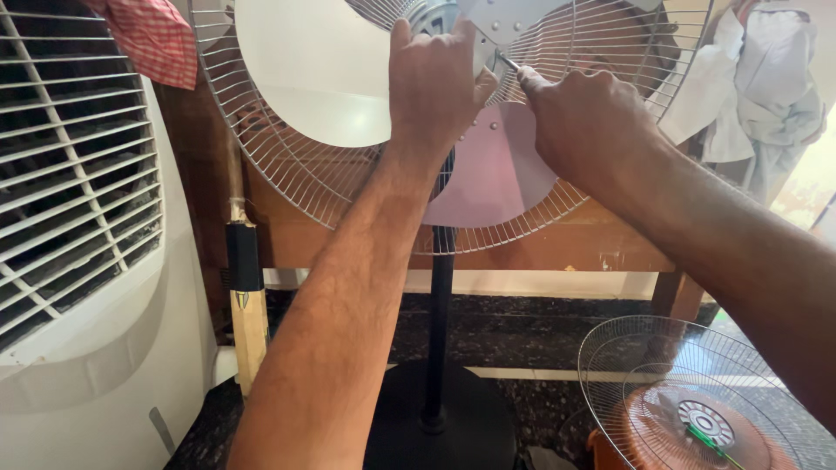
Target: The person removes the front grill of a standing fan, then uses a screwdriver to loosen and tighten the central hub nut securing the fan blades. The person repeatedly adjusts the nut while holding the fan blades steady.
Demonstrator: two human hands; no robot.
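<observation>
Hands meet at the hub of a pedestal fan, seen from the head camera looking down along both forearms. The left hand [433, 83] presses flat against the fan's middle, fingers spread upward over the metal hub [488, 26], thumb out toward the right hand. It grips nothing that shows; it rests against the hub and the blades.

The right hand [585, 122] is curled tight round a thin metal tool [508, 63], of which only the short tip shows. That tip points up and left at the hub, just beside the left thumb. What kind of tool it is I cannot tell.

Behind both hands stands the rear wire guard [287, 170], round and silver, with no front guard over it. A white blade [313, 70] lies left of the left hand, and a pale pink blade [496, 174] hangs below the two hands. A black pole [441, 331] runs down from under the left wrist to a round black base [461, 426] on the dark speckled floor [522, 335].

Well below the right forearm a second wire guard [697, 392] lies on an orange tub [688, 435]. Far left of the left arm stands a white cooler [78, 218] with a slatted grille. Between it and the left arm a cricket bat [246, 313] leans upright. A red checked cloth [157, 39] hangs above it, and pale clothes [758, 87] hang right of the right hand. A wooden rail [540, 248] crosses behind the pole.
</observation>
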